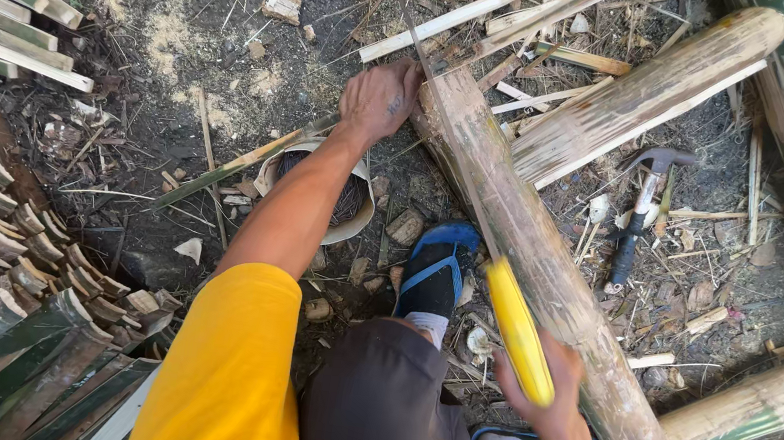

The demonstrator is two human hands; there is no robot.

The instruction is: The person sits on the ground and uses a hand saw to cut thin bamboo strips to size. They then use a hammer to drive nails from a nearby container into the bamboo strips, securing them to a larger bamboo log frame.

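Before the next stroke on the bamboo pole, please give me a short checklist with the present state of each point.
1. Left hand steadies the bamboo pole at its far end: ok.
2. Right hand grips the yellow-handled tool: ok.
3. Blade position and edge: cannot tell, hidden.
4. Left hand apart from the blade: cannot tell.
5. Foot in the blue sandal lies right beside the pole: not ok.
6. Hammer lies aside on the ground: ok.
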